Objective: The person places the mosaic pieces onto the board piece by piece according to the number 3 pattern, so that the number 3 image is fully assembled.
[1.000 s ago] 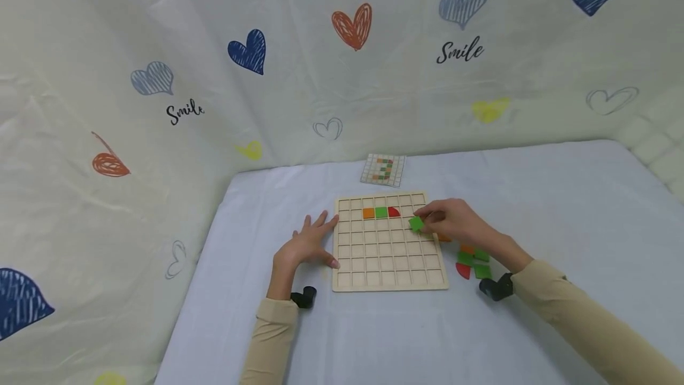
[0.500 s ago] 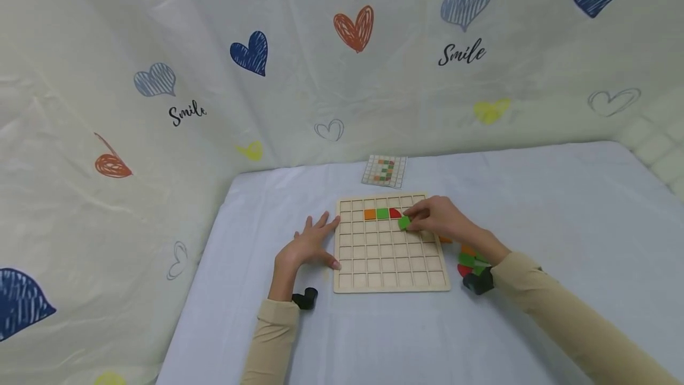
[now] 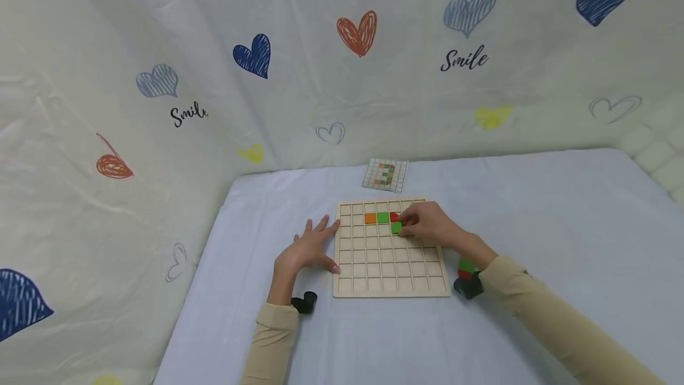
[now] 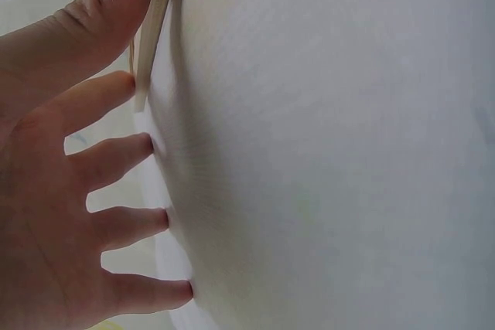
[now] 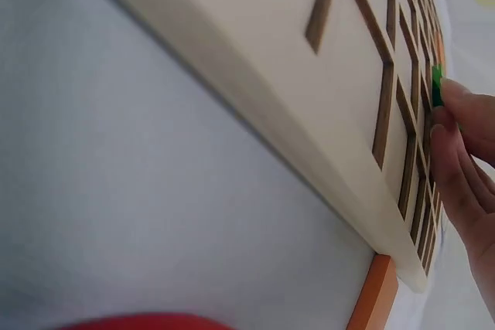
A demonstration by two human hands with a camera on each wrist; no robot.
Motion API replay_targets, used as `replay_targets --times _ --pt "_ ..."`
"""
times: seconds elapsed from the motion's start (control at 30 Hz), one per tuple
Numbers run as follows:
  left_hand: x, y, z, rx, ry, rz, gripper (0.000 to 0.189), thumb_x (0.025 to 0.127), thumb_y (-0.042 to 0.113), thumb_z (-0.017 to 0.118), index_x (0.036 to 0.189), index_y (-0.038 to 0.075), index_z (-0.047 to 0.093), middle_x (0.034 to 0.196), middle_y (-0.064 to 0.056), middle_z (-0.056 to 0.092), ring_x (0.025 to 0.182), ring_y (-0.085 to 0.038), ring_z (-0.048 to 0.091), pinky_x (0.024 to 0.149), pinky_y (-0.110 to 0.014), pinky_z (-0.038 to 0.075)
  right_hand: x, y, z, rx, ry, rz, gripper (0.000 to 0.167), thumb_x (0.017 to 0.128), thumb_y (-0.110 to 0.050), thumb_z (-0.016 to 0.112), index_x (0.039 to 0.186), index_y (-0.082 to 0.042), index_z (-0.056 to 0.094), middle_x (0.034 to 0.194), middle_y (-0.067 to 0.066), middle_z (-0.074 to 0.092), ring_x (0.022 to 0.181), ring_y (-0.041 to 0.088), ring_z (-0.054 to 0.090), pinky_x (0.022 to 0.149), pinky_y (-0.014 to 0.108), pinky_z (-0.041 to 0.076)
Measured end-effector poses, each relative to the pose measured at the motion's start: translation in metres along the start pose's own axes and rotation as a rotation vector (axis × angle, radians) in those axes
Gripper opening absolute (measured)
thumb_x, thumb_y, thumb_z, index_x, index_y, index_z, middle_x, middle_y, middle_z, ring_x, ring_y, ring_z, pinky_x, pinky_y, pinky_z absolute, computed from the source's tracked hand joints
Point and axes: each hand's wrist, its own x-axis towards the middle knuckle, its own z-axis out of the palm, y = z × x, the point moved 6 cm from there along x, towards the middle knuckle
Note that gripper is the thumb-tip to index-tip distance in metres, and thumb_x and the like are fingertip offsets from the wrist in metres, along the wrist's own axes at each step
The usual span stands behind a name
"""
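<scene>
A wooden grid board (image 3: pixel 366 284) lies on the white cloth. In its second row sit an orange square tile (image 3: pixel 370 218), a green square tile (image 3: pixel 383 217) and a red tile (image 3: pixel 393 217) partly covered by fingers. My right hand (image 3: pixel 430 223) pinches another green square tile (image 3: pixel 396 227) between thumb and fingers, at the cell just below the red one. The right wrist view shows this green tile (image 5: pixel 437 85) close over the grid. My left hand (image 3: pixel 306 250) has its fingers spread, thumb and index finger touching the board's left edge (image 4: pixel 157 28), other fingertips on the cloth.
Behind the board lies a pattern card (image 3: pixel 385 175) with a coloured grid. Right of the board, loose tiles such as a green one (image 3: pixel 466 265) are mostly hidden by my right wrist. An orange tile (image 5: pixel 374 291) lies against the board's edge. A patterned sheet hangs behind.
My right hand has moved left across the board with the green tile, from the right-hand columns to below the red tile. My left hand has stayed at the board's edge.
</scene>
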Motion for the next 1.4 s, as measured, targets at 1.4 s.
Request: replay_targets --times 1.4 --pt "-0.004 0.004 -0.002 0.021 0.003 -0.004 0.115 0.07 0.029 0.095 0.164 0.021 0.029 0.174 -0.011 0.011 0.158 -0.047 -0.002 0.119 -0.076 0.011 -0.05 0.01 -0.028 -0.111 0.009 -0.098 0.022 0.088 -0.001 0.075 0.11 0.002 0.076 0.094 0.004 0.07 0.08 0.011 0.062 0.068 0.024 0.053"
